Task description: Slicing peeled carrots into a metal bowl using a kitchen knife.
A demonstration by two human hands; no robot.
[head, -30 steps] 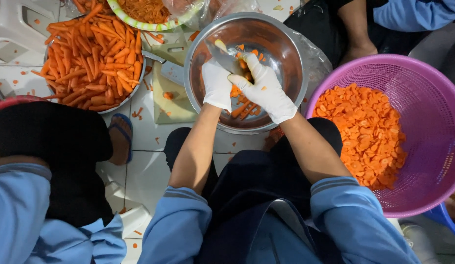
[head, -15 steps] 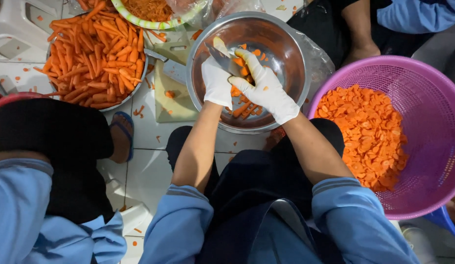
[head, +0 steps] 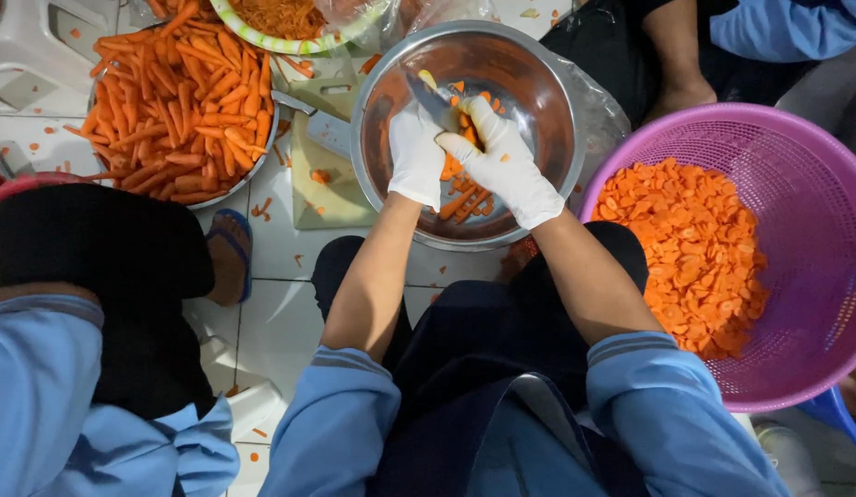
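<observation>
Both my hands wear white gloves and work together over a steel bowl. My right hand grips a knife whose dark blade points up and to the left. My left hand is closed on a piece of carrot that shows orange between the two hands. Cut carrot sticks lie on the bowl's bottom, just under my hands.
A purple basket with carrot slices stands at the right. A metal tray of carrot sticks sits at the upper left, a cutting board beside it. Another person's dark lap fills the left; someone's hand rests at top right.
My hands stay over the bowl; the knife has shifted slightly against the carrot. Nothing else moved.
</observation>
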